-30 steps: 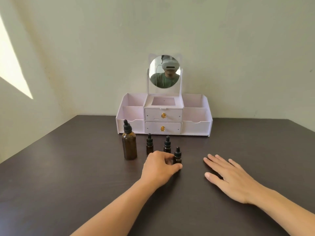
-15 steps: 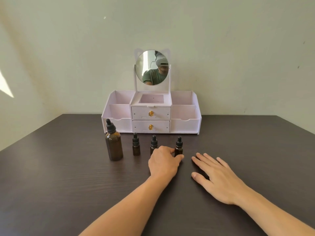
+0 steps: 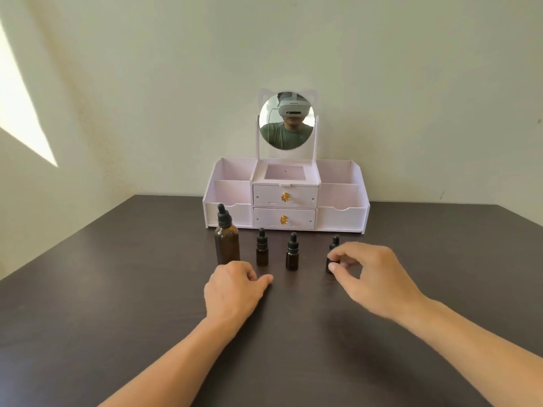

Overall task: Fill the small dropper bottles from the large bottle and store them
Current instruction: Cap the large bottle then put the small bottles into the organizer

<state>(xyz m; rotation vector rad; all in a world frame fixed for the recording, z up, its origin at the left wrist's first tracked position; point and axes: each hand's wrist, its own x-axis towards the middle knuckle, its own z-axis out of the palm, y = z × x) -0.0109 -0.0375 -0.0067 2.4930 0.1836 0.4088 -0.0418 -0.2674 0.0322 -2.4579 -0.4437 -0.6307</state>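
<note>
Head view, one moment, logged as found. Large bottle point(image 3: 226, 241): amber glass, black dropper cap, stood upright at the left end of a row on the dark table point(image 3: 88, 304), long axis vertical. Small bottles, three, all upright and capped, well apart from one another: first point(image 3: 261, 251) just right of the large bottle, second point(image 3: 292, 252) at mid-row, third point(image 3: 332, 254) at the right end. Right hand point(image 3: 373, 279): reached in from the right, thumb and fingertips curled round the third bottle at its neck and shoulder, body mostly hidden behind the fingers; whether lifted or seated on the table could not be told. Left hand point(image 3: 232, 289): rested on the table just in front of the large bottle, fingers loosely curled, held nothing, touched no bottle. Organiser point(image 3: 342, 218): pale lilac, stood behind the row against the wall, open bins at each side, two shut drawers with gold knobs at centre, round mirror point(image 3: 287, 121) above. Governing relation, judged: large bottle lay directly ahead of the left hand and nearer to it than to the right, which was already occupied; uncapping and drawing liquid therefore seemed to fall to the left hand. No cap off, nothing stored; task judged barely begun.
</note>
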